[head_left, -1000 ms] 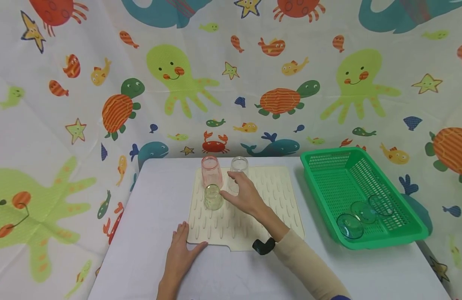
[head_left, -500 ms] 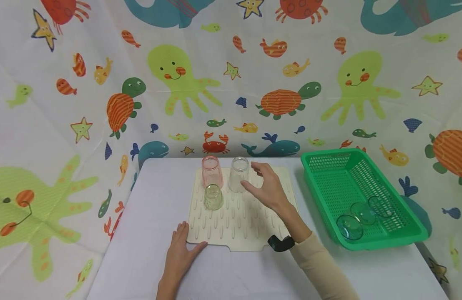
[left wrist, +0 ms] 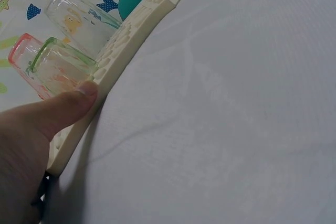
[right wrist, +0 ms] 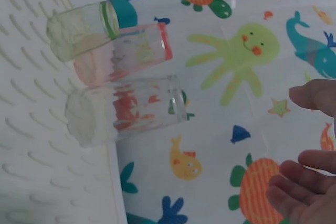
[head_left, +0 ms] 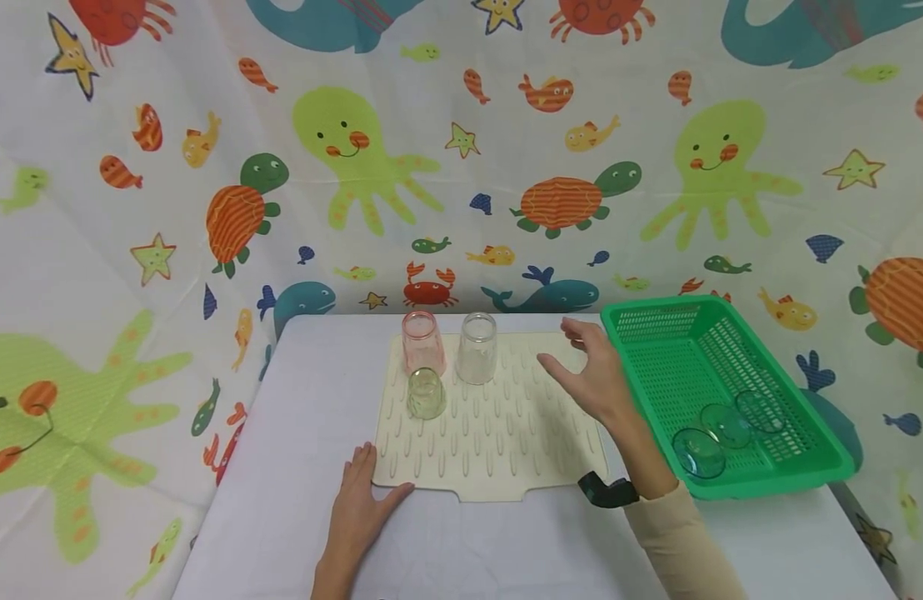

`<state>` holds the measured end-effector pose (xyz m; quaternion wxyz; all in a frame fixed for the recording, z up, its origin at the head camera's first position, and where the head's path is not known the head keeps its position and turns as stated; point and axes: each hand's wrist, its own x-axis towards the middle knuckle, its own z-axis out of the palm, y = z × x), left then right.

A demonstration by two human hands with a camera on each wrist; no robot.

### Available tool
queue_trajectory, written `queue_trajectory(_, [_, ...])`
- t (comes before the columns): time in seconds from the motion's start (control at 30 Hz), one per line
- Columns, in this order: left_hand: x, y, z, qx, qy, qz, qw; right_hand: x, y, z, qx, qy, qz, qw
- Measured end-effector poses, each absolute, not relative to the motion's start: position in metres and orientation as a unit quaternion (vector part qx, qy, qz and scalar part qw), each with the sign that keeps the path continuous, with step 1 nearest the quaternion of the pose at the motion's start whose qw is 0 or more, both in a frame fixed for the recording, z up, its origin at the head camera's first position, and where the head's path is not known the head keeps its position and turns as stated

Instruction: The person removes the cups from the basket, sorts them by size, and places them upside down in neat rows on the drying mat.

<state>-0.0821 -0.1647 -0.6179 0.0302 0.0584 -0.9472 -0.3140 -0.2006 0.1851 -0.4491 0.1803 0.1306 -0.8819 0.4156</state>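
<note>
A pink-tinted glass [head_left: 422,343], a clear glass [head_left: 477,348] and a shorter green-tinted glass [head_left: 426,394] stand on the left part of a cream ridged draining board [head_left: 506,442]. My left hand [head_left: 359,508] rests at the board's front left corner, with its fingers along the left side and its thumb on the front edge. The left wrist view shows that thumb [left wrist: 73,106] touching the rim. My right hand [head_left: 592,375] is above the board's right side, thumb and fingers spread, holding nothing. In the right wrist view it is apart from all three glasses.
A green plastic basket [head_left: 645,417] stands to the right, close to my right forearm. Several round, bluish-green glass pieces [head_left: 699,452] lie inside it. A printed sea-animal cloth [head_left: 461,275] hangs behind the white-covered table [head_left: 311,392].
My right hand has moved rightwards, away from the glasses, towards the basket, with its fingers spread. The left hand and the three glasses have stayed where they were.
</note>
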Motion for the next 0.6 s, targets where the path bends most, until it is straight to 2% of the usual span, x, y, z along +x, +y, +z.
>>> queue_trajectory(0.2, [-0.082, -0.165, -0.617, 0.06, -0.947, -0.316, 0.025, -0.193, 0.208, -0.451, 0.115, -0.876, 0.417, 0.212])
queue_trajectory(0.6, [-0.081, -0.166, -0.621, 0.051, -0.946, -0.317, 0.035, -0.174, 0.252, -0.459, 0.038, -0.893, 0.395, 0.212])
